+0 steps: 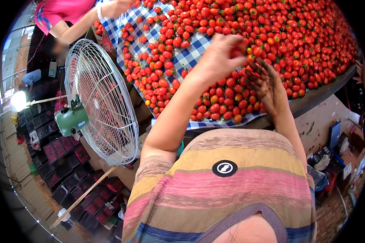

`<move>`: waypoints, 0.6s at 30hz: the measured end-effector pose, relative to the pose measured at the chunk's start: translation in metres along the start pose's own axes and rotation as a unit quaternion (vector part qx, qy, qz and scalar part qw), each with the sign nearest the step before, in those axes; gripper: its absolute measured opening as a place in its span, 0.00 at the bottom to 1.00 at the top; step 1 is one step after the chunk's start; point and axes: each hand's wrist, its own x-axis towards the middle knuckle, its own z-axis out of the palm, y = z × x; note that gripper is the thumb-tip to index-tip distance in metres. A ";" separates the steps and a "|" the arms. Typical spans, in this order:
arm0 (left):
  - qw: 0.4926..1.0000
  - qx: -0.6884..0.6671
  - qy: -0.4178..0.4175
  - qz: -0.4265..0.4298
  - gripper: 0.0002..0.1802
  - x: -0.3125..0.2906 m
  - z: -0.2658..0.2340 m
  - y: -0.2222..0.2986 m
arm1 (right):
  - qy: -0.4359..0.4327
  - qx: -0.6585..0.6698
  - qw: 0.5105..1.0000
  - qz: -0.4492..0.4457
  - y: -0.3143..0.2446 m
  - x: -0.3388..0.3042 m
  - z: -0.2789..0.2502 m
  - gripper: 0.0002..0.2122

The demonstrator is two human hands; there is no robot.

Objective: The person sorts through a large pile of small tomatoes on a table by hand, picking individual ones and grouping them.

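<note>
Small oval red tomatoes [296,44], some with green stems or orange skin, are heaped on a blue-and-white checked cloth [194,48] over a table. Above the heap's near part, my left hand [223,56] is slightly blurred; its fingers curl, with a gap between thumb and forefinger. Close to its right is my right hand [267,87], darkly stained on fingers and palm. Its fingers are stretched out and apart among the tomatoes at the near edge. I make out no tomato gripped in either hand.
A large caged fan [99,101] with a green motor stands left of the table. Another person's hand [115,8] reaches over the far left corner. Dark crates [63,150], several holding red contents, cover the floor at left. Assorted items, including a blue panel [335,133], lie at right.
</note>
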 end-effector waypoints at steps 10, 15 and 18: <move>0.967 0.190 0.049 0.165 0.20 -0.030 0.025 0.015 | -0.126 0.254 0.953 -0.103 -0.049 -0.097 -0.080 0.18; 0.934 0.314 -0.130 0.113 0.36 -0.103 0.046 -0.015 | 0.220 0.074 0.952 -0.200 -0.041 -0.173 -0.174 0.19; 0.905 0.411 -0.108 -0.013 0.39 -0.102 -0.006 -0.048 | 0.461 -0.392 0.786 -0.128 -0.031 -0.179 -0.174 0.23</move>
